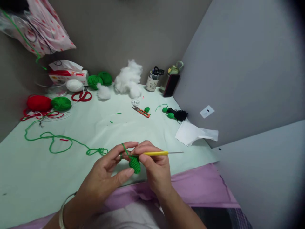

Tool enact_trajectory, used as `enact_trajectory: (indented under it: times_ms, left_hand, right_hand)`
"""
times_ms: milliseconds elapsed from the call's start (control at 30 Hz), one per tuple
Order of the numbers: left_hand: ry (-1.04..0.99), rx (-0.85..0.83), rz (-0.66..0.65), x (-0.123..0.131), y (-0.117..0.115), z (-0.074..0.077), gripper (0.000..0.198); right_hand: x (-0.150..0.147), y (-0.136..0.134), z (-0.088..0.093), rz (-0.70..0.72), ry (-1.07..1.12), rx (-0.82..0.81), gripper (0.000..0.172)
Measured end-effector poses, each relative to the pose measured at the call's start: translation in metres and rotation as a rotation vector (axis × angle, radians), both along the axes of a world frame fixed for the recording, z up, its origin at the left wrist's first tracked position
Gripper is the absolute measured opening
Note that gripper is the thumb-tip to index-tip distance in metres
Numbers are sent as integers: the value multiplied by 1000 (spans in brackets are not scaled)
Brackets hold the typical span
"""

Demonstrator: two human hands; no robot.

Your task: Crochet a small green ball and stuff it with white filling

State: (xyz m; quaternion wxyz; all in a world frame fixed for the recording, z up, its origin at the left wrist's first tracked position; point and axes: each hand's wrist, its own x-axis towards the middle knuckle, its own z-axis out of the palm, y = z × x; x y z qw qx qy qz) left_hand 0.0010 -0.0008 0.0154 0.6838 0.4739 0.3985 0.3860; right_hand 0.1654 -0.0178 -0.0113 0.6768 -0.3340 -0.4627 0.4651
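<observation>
My left hand [107, 173] pinches a small green crocheted piece [134, 164], with the green yarn strand [59, 141] looped over its index finger. My right hand [154, 167] is closed on a crochet hook with a yellow handle [156, 153]; the metal end sticks out to the right. Both hands meet above the near edge of the pale green table [95, 127]. The yarn trails left across the table in loose loops.
Red yarn ball [38, 102] and green yarn ball [61, 103] lie far left. Red scissors [81, 96], white stuffing [128, 80], small snips [141, 111], a cup of tools [153, 80], a tissue box [68, 76] and white paper [194, 133] sit farther back. Grey walls close the right side.
</observation>
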Motion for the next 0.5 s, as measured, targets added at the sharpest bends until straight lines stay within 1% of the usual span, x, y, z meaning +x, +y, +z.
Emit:
enact_trajectory:
  times_ms: [133,267,400,500]
  left_hand:
    - [-117,-80,7,2,1,-9,44]
    - [-186,-35,9,4,3,-18,42]
    - [-264,-25,-29,7,3,-20,41]
    - [-295,-42,-21,7,3,-19,41]
  right_hand:
    - [0,2,-2,9,17,-34,11]
    - [3,3,-1,9,-41,-49,13]
    - [4,4,-4,35,-51,-100,14]
    - [2,4,-6,52,-8,-136,14]
